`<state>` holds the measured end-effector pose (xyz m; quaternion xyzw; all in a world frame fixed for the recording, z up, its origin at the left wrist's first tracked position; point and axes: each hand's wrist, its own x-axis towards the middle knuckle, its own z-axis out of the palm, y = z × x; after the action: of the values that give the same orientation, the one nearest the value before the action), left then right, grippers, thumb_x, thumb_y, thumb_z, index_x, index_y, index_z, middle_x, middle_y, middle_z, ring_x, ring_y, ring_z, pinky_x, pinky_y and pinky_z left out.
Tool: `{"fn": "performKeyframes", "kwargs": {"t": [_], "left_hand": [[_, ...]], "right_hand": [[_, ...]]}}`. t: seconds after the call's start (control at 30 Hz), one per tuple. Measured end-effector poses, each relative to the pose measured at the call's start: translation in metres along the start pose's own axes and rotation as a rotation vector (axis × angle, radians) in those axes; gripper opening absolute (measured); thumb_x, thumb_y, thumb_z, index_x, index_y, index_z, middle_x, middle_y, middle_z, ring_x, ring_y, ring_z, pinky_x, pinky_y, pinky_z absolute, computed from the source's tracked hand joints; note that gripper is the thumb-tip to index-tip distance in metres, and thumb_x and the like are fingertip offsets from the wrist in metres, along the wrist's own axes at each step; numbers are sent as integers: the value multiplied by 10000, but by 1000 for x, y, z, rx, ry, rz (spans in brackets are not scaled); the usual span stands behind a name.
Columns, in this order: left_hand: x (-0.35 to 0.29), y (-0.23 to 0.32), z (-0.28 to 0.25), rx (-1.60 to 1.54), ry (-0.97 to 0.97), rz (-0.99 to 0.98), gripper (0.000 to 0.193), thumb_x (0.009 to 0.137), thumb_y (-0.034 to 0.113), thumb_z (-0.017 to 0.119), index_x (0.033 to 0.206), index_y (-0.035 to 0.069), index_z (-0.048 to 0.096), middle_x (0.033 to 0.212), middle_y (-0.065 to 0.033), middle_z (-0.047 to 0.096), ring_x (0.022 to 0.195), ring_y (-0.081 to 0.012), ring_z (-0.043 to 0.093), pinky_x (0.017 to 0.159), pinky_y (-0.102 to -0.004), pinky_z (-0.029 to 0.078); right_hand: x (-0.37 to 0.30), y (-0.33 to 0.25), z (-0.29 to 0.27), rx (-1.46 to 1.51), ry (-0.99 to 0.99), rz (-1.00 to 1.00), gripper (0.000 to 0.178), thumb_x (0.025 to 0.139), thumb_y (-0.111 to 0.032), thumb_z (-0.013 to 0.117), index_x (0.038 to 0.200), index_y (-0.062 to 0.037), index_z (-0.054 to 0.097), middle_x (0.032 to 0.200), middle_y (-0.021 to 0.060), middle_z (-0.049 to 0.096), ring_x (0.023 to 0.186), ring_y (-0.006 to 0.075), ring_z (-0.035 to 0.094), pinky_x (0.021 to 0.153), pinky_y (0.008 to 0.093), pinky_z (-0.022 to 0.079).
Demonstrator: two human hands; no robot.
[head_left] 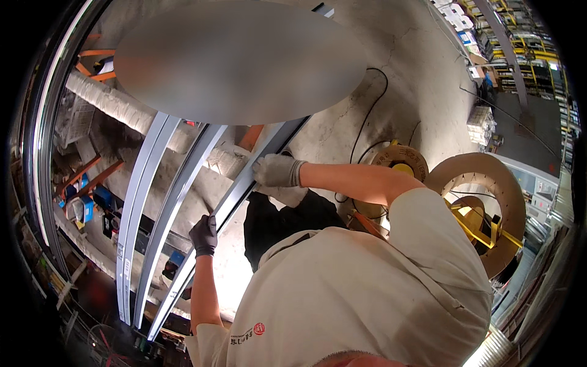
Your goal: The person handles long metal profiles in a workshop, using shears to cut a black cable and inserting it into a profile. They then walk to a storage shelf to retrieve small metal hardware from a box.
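Three long grey metal rails lie side by side, slanting from the upper centre of the frame to the lower left. My left hand (205, 236), in a dark glove, is curled around the near rail (232, 200), the rightmost of the three, left of the frame's centre. My right hand (278, 170), in a grey glove, grasps the same rail farther up, its fingers bent over the right edge; some fingertips of both hands are hidden. The middle rail (173, 199) and the far rail (140, 196) lie apart from my hands, to the left. A pale wrapped beam (113, 105) passes beneath the rails, upper left. At right stands a large brown reel (510, 189); near it, a black cable (369, 113) curves across the concrete floor (400, 92).
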<state>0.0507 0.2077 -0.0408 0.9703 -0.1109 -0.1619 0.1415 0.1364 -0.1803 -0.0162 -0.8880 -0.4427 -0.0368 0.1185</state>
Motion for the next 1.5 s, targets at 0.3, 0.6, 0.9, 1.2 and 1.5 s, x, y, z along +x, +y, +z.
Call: {"fn": "performKeyframes", "kwargs": {"t": [0.3,0.6,0.9,1.2,1.5], "left_hand": [[4,-1,5,26,-17,-22,406,1027,477,480,867,132,623,732,-172,671,711,-412,669,627,-525,517],[-5,-42,52,-15,55,-2,498,1008,493,511,761,92,675,719,-170,682,717,-400,683,660,-521,535],[-18,17,-27,-50,-62,-190,600,978,643,463,863,102,693,743,-152,702,726,-373,708,663,-498,558],[-35,-16,-5,-209,130,-224,430,995,430,489,854,92,715,804,-183,716,786,-400,704,728,-508,556],[-241,-205,-59,-199,228,-335,650,896,707,553,853,83,730,878,-149,724,880,-352,689,842,-461,526]], "right_hand": [[41,-76,39,47,95,-30,150,814,-202,619,737,-82,664,775,83,623,731,240,632,610,375,518],[57,-93,76,296,186,-32,145,816,-177,613,742,-64,667,761,126,613,841,298,618,745,459,517],[49,-105,17,107,-138,22,310,910,-319,640,1166,-149,674,1166,122,584,1098,328,562,953,495,446],[135,-168,66,128,-243,-75,818,752,-284,822,1448,-57,459,1218,202,619,1139,376,602,989,512,446],[124,-134,29,209,-275,-98,598,752,-111,801,1301,-67,569,1121,187,636,1064,404,608,938,517,470]]}}
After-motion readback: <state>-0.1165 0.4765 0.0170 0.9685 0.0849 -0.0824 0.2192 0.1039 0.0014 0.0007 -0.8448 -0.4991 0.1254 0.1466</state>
